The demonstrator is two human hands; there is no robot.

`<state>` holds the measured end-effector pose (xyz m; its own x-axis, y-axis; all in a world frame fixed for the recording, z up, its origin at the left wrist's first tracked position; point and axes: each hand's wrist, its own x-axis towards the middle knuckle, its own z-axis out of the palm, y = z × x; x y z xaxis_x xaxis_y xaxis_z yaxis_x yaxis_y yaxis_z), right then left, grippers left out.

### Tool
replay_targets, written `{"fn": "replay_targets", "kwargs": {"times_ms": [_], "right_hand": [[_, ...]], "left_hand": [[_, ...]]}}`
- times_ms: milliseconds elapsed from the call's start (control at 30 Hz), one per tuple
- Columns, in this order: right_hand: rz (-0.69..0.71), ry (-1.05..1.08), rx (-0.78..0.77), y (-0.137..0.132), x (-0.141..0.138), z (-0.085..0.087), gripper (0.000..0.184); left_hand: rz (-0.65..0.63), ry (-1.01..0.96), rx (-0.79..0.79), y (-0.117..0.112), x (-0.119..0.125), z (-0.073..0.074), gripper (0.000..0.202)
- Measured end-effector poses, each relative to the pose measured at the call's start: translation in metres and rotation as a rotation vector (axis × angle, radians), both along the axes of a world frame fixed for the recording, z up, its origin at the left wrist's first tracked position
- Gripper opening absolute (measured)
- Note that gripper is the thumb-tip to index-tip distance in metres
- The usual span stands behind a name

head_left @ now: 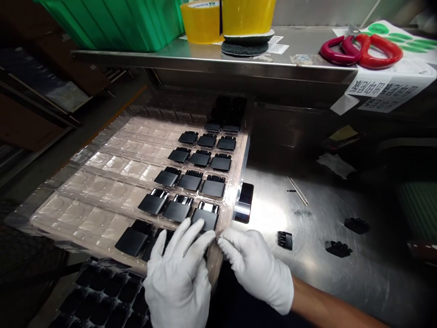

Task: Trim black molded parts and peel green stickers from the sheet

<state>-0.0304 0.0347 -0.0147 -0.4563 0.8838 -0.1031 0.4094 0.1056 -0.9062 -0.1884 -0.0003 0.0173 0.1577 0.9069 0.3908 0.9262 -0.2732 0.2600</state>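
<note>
A clear plastic tray with rows of moulded pockets slants across the bench's left side. Flat black plastic pieces with ridged ends, such as this black piece, fill its right-hand columns. My left hand, in a white glove, lies over the near right corner with fingers spread, partly covering the black pieces there. Beside it, my gloved right hand has thumb and fingers pinched together at the tray's right edge, close to the left fingertips. Whatever sits in that pinch is hidden.
Loose black pieces and thin metal rods lie on the steel bench. A phone touches the tray's edge. Above, a shelf carries a green bin, yellow tape rolls and red-handled scissors. Another filled tray sits lower left.
</note>
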Motion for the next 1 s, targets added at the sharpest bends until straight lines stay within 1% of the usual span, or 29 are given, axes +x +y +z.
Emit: {"fn": "replay_targets", "kwargs": {"times_ms": [233,467,600,800,900,1000], "right_hand": [[-0.008,0.005,0.066,0.0014,-0.0018,-0.0027,0.03],[-0.007,-0.001,0.044,0.0013,-0.0026,-0.001,0.031],[-0.008,-0.011,0.029,0.0008,-0.0031,-0.0018,0.033],[0.077,-0.004,0.073,-0.0049,-0.006,-0.0018,0.029],[0.047,0.03,0.061,-0.0041,-0.0058,-0.0021,0.03],[-0.001,0.069,0.016,0.0002,-0.005,-0.0027,0.032]], "left_hand": [[0.022,0.014,-0.044,0.0001,0.0019,0.0014,0.038],[0.047,-0.009,-0.052,0.002,0.0029,-0.0004,0.034],[0.069,-0.021,-0.076,0.0012,0.0033,0.0015,0.034],[0.078,-0.077,-0.065,-0.0006,0.0061,0.0018,0.022],[0.085,-0.079,-0.046,-0.0016,0.0054,-0.0009,0.026],[0.047,-0.036,-0.02,-0.0016,0.0031,-0.0027,0.037]]}}
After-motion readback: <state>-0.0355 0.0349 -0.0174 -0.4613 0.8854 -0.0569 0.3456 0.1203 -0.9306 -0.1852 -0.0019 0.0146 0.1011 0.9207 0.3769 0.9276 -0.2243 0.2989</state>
